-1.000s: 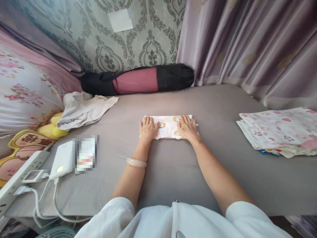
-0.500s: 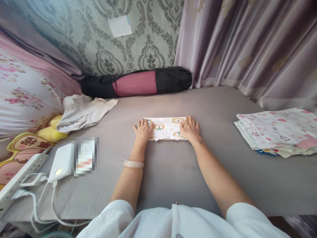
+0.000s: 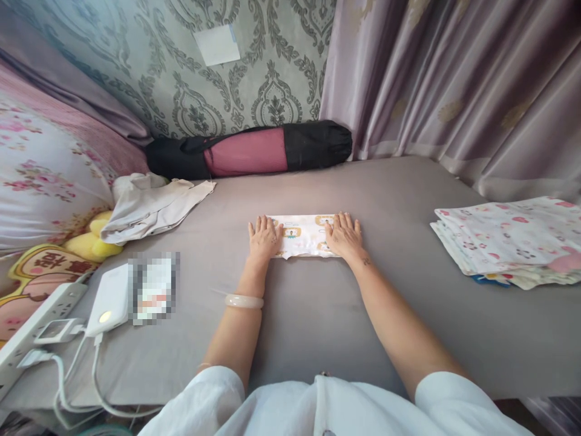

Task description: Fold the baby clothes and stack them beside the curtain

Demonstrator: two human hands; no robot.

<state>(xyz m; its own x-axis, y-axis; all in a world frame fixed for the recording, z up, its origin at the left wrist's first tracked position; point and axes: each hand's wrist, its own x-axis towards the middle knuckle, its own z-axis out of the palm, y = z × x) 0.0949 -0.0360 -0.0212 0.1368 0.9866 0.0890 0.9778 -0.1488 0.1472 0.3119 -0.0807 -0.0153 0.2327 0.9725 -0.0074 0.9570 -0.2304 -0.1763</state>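
A small folded white cloth (image 3: pixel 305 236) with a cartoon print lies flat on the grey bed sheet (image 3: pixel 318 303) in the middle of the view. My left hand (image 3: pixel 264 238) rests palm down on its left end, fingers stretched out. On the right end my right hand (image 3: pixel 344 235) lies flat in the same way, fingers apart. A pale bangle (image 3: pixel 244 301) circles my left wrist. Neither hand grips anything.
A stack of folded printed cloths (image 3: pixel 508 239) sits at the right. A beige garment (image 3: pixel 152 206) lies at the left beside a yellow plush toy (image 3: pixel 97 239). A power bank (image 3: pixel 111 300), cables and a power strip (image 3: pixel 31 336) are near the left edge. A black-and-pink rolled bag (image 3: pixel 254 151) lies along the wall.
My hands slid apart from the middle of the cloth toward its ends, the left one then moving slightly back inward. The cloth stays flat in place.
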